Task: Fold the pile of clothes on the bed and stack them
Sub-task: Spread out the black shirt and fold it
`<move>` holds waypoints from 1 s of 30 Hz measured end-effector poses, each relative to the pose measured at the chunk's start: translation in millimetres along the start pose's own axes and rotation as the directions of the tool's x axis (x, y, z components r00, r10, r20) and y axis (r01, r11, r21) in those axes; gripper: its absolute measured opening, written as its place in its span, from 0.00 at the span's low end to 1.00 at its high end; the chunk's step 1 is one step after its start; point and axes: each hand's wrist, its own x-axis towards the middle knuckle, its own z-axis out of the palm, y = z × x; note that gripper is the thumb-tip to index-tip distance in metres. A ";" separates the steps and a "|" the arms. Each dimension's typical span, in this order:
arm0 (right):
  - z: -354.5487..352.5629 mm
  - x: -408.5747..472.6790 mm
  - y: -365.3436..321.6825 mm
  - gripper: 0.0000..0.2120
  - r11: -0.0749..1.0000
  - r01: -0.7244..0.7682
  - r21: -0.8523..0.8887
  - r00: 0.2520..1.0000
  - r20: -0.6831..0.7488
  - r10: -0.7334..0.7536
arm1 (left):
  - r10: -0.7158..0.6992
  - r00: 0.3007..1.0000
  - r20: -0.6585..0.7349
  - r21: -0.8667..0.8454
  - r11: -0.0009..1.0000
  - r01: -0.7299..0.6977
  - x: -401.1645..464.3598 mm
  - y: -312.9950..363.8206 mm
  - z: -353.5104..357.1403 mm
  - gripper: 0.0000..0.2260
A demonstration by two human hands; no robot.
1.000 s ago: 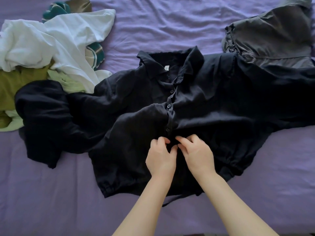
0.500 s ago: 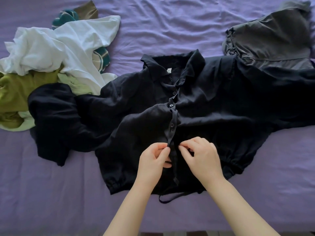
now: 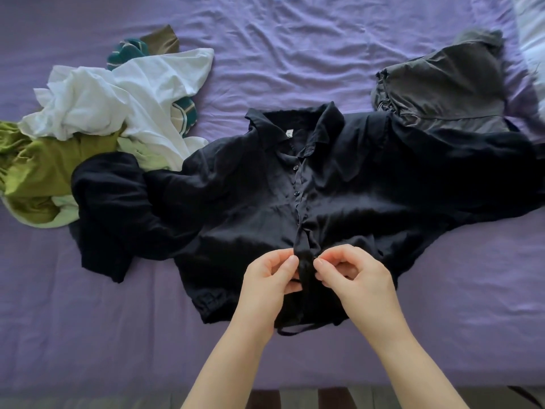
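Note:
A black collared button shirt [image 3: 253,202] lies front up across the middle of the purple bed [image 3: 295,54], sleeves spread left and right. My left hand [image 3: 267,283] and my right hand [image 3: 351,278] pinch the button placket low on the shirt, one on each side of it. To the left sits a loose pile: a white top [image 3: 124,95], a green garment [image 3: 44,169], and a teal striped piece [image 3: 126,51]. A folded dark grey garment [image 3: 445,90] lies at the upper right, its near edge under the black sleeve.
The bed's near edge [image 3: 118,385] runs along the bottom, with dark floor below it. A pale pillow corner [image 3: 533,31] shows at the top right. A thin black drawstring [image 3: 298,329] hangs from the shirt's hem.
Both hands have moved down the placket toward the hem, from the middle buttons to a lower one. The shirt front lies flatter.

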 end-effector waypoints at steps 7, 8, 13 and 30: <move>-0.8 -11.0 -7.3 0.05 0.968 -0.130 0.215 0.989 0.101 0.111 | 0.025 0.999 0.036 -0.087 0.996 -0.021 -11.6 7.9 1.7 0.12; 0.0 -11.5 -6.9 0.04 0.966 -0.133 0.222 0.989 0.095 0.114 | 0.029 0.999 0.032 -0.097 0.995 -0.026 -11.5 8.2 2.2 0.12; 3.0 -11.2 -3.2 0.03 0.971 -0.120 0.207 0.992 0.052 0.111 | 0.048 0.999 0.023 -0.106 0.993 -0.045 -11.8 6.3 3.8 0.12; -1.1 -4.9 10.8 0.07 0.963 -0.171 0.210 0.967 0.223 0.123 | 0.131 0.991 -0.023 0.124 0.984 -0.127 -5.9 -2.4 1.7 0.09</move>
